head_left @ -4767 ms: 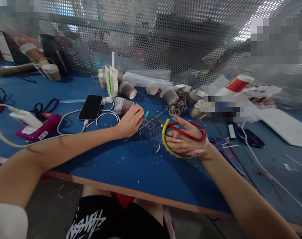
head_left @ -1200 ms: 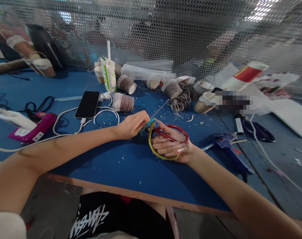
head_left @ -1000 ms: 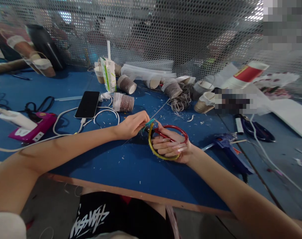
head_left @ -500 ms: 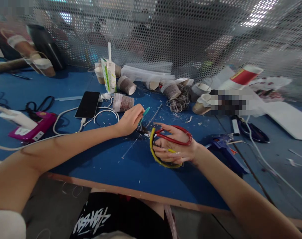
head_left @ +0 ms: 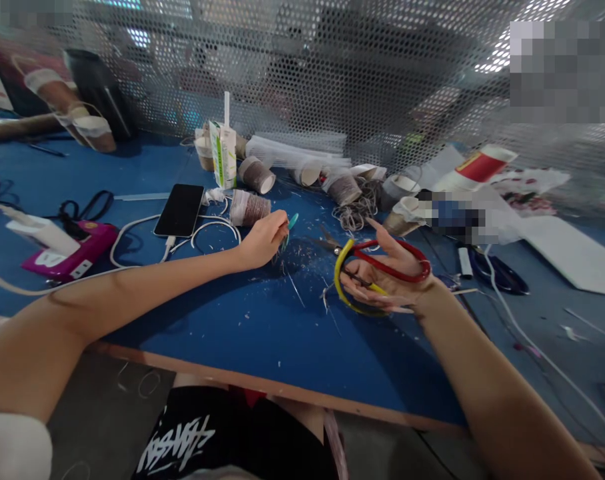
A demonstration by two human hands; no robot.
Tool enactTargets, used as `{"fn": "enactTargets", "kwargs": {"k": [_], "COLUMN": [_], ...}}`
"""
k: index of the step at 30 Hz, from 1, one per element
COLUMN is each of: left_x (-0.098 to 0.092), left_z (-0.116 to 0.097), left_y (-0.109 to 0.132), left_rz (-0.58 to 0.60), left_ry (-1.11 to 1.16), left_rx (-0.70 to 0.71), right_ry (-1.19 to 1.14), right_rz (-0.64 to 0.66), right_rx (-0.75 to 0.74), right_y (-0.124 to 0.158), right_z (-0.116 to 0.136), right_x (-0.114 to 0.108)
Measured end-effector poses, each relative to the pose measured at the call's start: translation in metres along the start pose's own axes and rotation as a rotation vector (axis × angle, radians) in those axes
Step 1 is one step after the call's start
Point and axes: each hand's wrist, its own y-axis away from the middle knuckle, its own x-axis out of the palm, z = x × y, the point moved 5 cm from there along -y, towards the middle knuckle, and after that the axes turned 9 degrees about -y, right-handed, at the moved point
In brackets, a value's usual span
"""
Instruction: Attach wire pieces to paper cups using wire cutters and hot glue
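My left hand (head_left: pixel 263 240) is closed in a pinch around a small teal piece (head_left: pixel 293 221), whose shape is mostly hidden by the fingers. Thin strands hang below the fingertips. To the right, my right hand (head_left: pixel 390 263) holds scissors (head_left: pixel 338 270) with one red-wrapped and one yellow-wrapped handle loop. Their blades are parted, point toward my left hand and stay apart from it. Fine clippings (head_left: pixel 295 283) are scattered on the blue table (head_left: pixel 207 333) between and below the hands.
A phone (head_left: pixel 179 210) on a white cable and a purple power strip (head_left: pixel 72 250) lie at left. Behind my hands stand a drink carton (head_left: pixel 223 153), several string-wrapped cups (head_left: pixel 250 208) and tangled grey string (head_left: pixel 357 210). A perforated metal screen (head_left: pixel 292 73) borders the back.
My right hand has drawn the scissors right, away from my left hand, and the blades now show apart. More loose strands lie on the table. My left hand has barely moved.
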Motion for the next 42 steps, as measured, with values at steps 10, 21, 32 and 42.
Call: {"fn": "enactTargets", "kwargs": {"k": [10, 21, 32, 42], "left_x": [0.005, 0.014, 0.023, 0.022], "left_z": [0.011, 0.028, 0.037, 0.031], "left_y": [-0.004, -0.002, -0.002, -0.002], "left_rz": [0.101, 0.073, 0.115, 0.133], "left_ry": [0.192, 0.596, 0.822, 0.887], "left_rx": [-0.368, -0.509, -0.632, -0.753], "right_ry": [0.464, 1.351, 1.442, 1.533], "right_rz": [-0.614, -0.773, -0.820, -0.837], "right_rx": [-0.247, -0.132, -0.275, -0.286], "right_y": [0.000, -0.004, -0.010, -0.005], "right_z": [0.013, 0.023, 0.023, 0.024], "right_x": [-0.025, -0.001, 0.004, 0.003]}}
